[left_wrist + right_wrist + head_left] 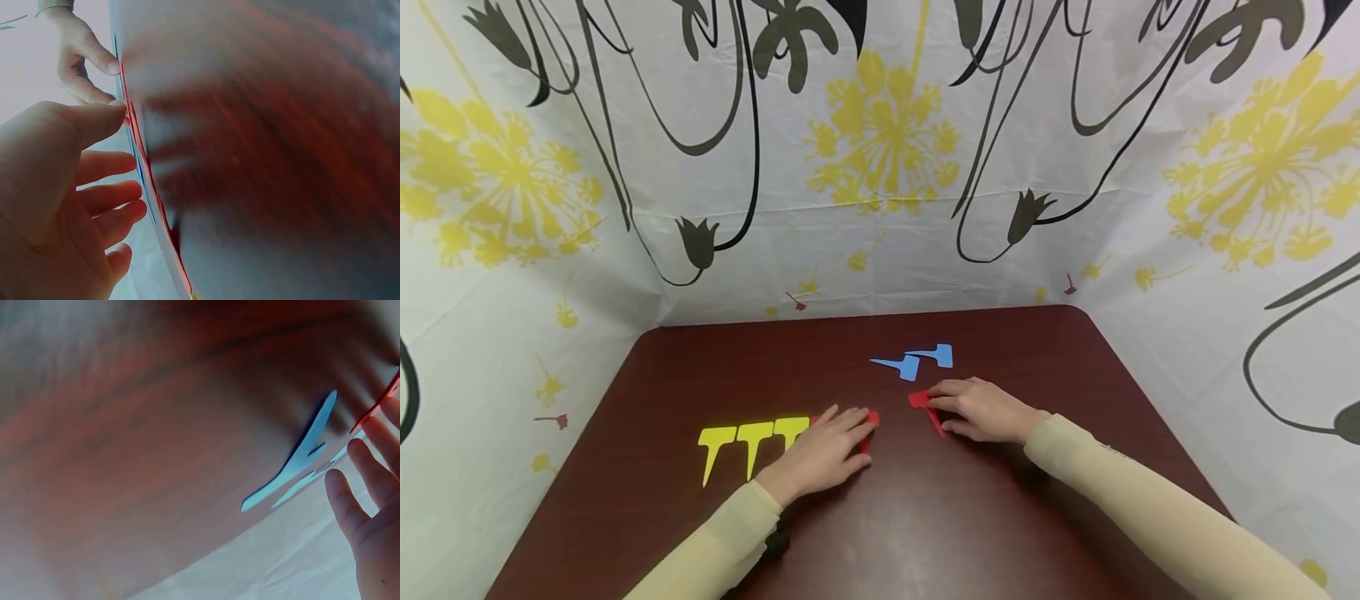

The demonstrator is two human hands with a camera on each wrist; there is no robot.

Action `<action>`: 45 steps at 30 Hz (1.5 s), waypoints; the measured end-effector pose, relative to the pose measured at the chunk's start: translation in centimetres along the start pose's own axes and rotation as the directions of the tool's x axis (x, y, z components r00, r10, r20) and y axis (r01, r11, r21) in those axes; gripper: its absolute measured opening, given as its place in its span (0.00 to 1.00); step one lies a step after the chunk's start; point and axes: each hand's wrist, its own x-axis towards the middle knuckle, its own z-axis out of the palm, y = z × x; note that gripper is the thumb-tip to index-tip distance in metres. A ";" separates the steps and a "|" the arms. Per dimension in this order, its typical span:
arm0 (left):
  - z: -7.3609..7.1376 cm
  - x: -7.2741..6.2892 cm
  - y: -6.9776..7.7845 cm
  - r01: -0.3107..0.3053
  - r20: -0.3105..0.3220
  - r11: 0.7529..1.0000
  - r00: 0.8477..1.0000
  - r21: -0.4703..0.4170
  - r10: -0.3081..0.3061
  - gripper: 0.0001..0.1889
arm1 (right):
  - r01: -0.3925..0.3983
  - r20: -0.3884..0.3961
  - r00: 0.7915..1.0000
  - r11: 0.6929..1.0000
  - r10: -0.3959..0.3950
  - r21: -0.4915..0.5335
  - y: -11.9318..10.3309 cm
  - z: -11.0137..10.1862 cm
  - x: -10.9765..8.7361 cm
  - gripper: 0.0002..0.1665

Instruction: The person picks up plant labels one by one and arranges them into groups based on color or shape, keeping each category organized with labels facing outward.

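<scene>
A red tag (919,400) is grasped on the counter (925,517) by the right hand (988,411), nearer than two blue tags (909,367). Right of three yellow tags (754,432), other red tags (873,419) are partly covered by the unclenched left hand (820,454).

Your right hand (382,537) enters from the right, fingertips at a red piece (382,400); near them, two blue pieces (292,465) lie on the reddish surface (144,469).
</scene>
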 end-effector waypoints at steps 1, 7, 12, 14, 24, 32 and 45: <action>-0.1 0.0 0.0 0.003 0.003 1.000 1.000 -0.001 -0.003 0.33 | -0.007 -0.001 1.000 1.000 0.007 0.002 -0.2 0.1 0.0 0.29; -0.2 0.2 0.0 0.022 0.021 1.000 1.000 -0.005 -0.022 0.34 | -0.012 -0.019 1.000 1.000 0.013 0.017 -1.3 0.3 0.1 0.30; -0.2 0.3 0.1 0.026 0.022 1.000 0.999 -0.004 -0.026 0.33 | -0.004 -0.026 1.000 1.000 0.003 -0.027 -2.1 0.4 0.4 0.27; -0.1 0.3 0.2 0.020 0.016 1.000 1.000 -0.001 -0.020 0.33 | 0.008 -0.024 1.000 0.999 -0.009 -0.046 -2.4 0.3 0.5 0.26; -0.1 0.2 0.1 0.026 0.009 1.000 1.000 0.000 -0.026 0.33 | 0.022 -0.019 1.000 0.998 -0.023 -0.051 -3.9 0.2 1.3 0.24; 0.2 -0.1 0.1 0.027 -0.003 0.999 1.000 -0.018 -0.027 0.33 | 0.040 -0.017 0.999 0.999 -0.040 -0.026 -4.3 0.6 1.7 0.23; -0.1 0.2 0.1 0.027 -0.028 1.000 0.999 0.008 -0.027 0.32 | 0.035 -0.003 0.999 0.998 -0.035 -0.056 -4.5 0.3 2.2 0.23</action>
